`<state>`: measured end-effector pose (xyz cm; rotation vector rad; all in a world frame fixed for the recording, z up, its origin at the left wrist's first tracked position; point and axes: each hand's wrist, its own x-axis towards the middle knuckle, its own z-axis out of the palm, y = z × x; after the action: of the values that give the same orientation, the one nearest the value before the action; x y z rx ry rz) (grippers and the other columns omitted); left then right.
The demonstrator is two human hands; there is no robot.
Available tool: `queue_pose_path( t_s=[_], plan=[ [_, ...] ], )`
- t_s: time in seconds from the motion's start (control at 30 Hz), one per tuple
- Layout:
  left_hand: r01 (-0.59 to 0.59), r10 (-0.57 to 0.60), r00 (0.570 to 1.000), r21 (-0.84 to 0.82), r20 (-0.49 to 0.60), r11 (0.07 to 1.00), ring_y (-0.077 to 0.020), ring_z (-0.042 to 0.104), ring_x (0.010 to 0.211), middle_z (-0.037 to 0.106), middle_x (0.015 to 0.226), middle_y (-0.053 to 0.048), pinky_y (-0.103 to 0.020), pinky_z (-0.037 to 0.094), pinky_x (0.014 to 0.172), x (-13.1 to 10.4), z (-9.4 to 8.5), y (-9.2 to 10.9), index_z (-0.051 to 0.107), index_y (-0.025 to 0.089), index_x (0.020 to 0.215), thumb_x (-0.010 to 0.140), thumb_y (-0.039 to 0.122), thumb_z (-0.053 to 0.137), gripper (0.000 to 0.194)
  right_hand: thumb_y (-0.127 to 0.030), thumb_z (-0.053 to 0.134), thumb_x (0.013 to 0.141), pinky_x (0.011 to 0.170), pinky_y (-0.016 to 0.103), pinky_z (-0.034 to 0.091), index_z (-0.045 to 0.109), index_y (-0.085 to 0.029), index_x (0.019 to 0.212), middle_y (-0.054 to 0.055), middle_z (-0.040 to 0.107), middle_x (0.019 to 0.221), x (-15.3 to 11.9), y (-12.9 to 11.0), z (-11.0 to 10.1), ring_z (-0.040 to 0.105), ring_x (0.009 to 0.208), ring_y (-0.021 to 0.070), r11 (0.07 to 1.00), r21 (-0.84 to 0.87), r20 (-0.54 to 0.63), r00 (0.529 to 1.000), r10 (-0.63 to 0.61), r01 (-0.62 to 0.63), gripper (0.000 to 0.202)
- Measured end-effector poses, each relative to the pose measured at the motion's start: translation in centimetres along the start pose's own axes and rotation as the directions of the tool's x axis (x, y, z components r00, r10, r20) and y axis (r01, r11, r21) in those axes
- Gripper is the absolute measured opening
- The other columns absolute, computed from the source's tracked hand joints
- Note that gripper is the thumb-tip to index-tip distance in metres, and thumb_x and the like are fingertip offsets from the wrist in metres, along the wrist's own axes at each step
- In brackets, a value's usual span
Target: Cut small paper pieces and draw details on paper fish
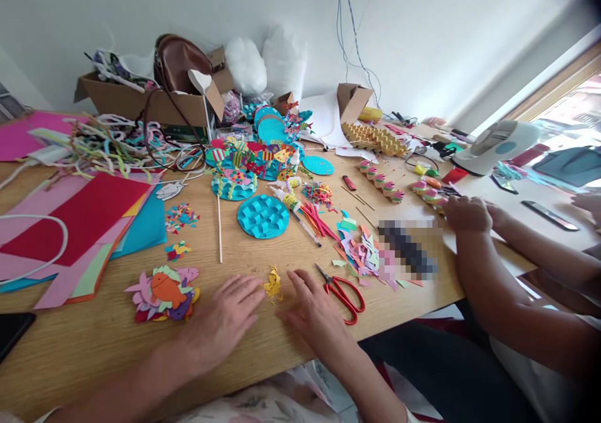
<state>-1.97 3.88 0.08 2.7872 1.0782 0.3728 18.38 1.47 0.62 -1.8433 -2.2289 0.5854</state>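
A small heap of yellow paper scraps lies on the wooden table between my two hands. My left hand rests palm down with fingers stretched out, its fingertips at the heap's left edge. On the other side, my right hand is open, fingers extended and a little apart from the scraps. Red-handled scissors lie just right of my right hand. Left of my left hand sits a pile of colourful paper fish cutouts. A round turquoise paper disc with folded strips is beyond the heap.
Cut paper strips and a pen lie to the right, glue bottles farther back. Coloured paper sheets cover the left. A stick points toward me. Another person's hands work at the right.
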Motion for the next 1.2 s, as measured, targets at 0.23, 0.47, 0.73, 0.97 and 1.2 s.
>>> queue_pose_path(
  t_s=[0.23,0.47,0.73,0.97,1.2],
  plan=[
    [0.06,-0.115,0.949,-0.189,-0.293,0.98,-0.0158,0.065,0.09,0.069,0.098,-0.008,-0.027,0.054,0.079,1.8,-1.0,-2.0,0.062,0.017,0.098,0.088,0.012,0.035,0.029,-0.031,0.074,0.066,0.081,0.034,0.048,0.041,-0.016,0.134,0.014,0.046,0.13,3.5,-1.6,-0.6,0.057,0.103,0.0273,0.997,0.044,0.16,0.985,0.058,-0.066,0.077],
    [0.029,-0.164,0.878,-0.292,-0.45,0.956,-0.0145,0.066,0.082,0.069,0.088,-0.006,-0.024,0.052,0.074,3.9,-1.1,-2.1,0.06,0.017,0.093,0.086,0.01,0.04,0.022,-0.025,0.067,0.073,0.077,0.028,0.046,0.061,-0.017,0.109,0.008,0.056,0.111,4.1,-1.1,-0.6,0.059,0.093,0.021,0.997,0.078,0.14,0.99,-0.001,-0.01,0.038],
    [0.085,-0.229,0.769,-0.26,-0.597,0.962,-0.0115,0.065,0.067,0.067,0.074,-0.001,-0.02,0.05,0.065,2.4,-0.8,-3.3,0.06,0.018,0.095,0.085,0.009,0.046,0.02,-0.014,0.058,0.08,0.076,0.022,0.043,0.065,-0.018,0.099,0.005,0.06,0.103,4.5,-1.1,-0.4,0.06,0.089,0.0163,0.995,0.091,0.154,0.987,-0.047,0.033,0.021],
    [0.327,-0.475,0.534,-0.347,-0.699,0.879,-0.0118,0.063,0.064,0.065,0.073,0.001,-0.022,0.05,0.059,0.7,-2.6,-6.2,0.062,0.02,0.097,0.085,0.017,0.047,0.019,-0.01,0.053,0.084,0.068,0.02,0.04,0.066,-0.017,0.085,0.004,0.063,0.091,5.4,-1.2,-0.2,0.061,0.082,0.0146,0.998,0.003,0.216,0.975,-0.06,0.061,0.014],
    [0.321,-0.57,0.157,-0.504,-0.806,0.802,-0.0105,0.057,0.06,0.06,0.065,0.003,-0.024,0.048,0.063,-0.4,-6.0,-7.5,0.064,0.02,0.088,0.086,0.021,0.05,0.015,-0.011,0.045,0.088,0.06,0.022,0.037,0.064,-0.018,0.083,0.004,0.064,0.084,5.5,-1.4,0.0,0.061,0.074,0.0142,0.99,-0.113,0.25,0.967,-0.056,0.087,0.021]
  ],
)
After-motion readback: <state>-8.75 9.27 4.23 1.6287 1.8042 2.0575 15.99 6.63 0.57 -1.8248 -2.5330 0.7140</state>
